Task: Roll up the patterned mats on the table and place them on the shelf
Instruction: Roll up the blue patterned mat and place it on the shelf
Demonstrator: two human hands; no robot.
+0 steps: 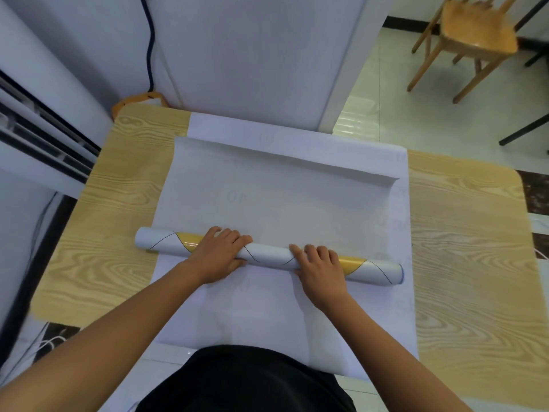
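Fingers of left hand (221, 254) and right hand (322, 267) curl over the rolled mat (267, 256), gripping it. The roll is white with yellow patches and thin black lines, lying crosswise on its unrolled white sheet (267, 197) atop the wood-grain bench (460, 248).

I see the top mat (276, 200) lying white side up across the middle of the table. Its near end is wound into a tight roll (267, 255) showing yellow patches and thin dark lines, and its far edge curls upward. A second white mat (297, 135) lies flat underneath.
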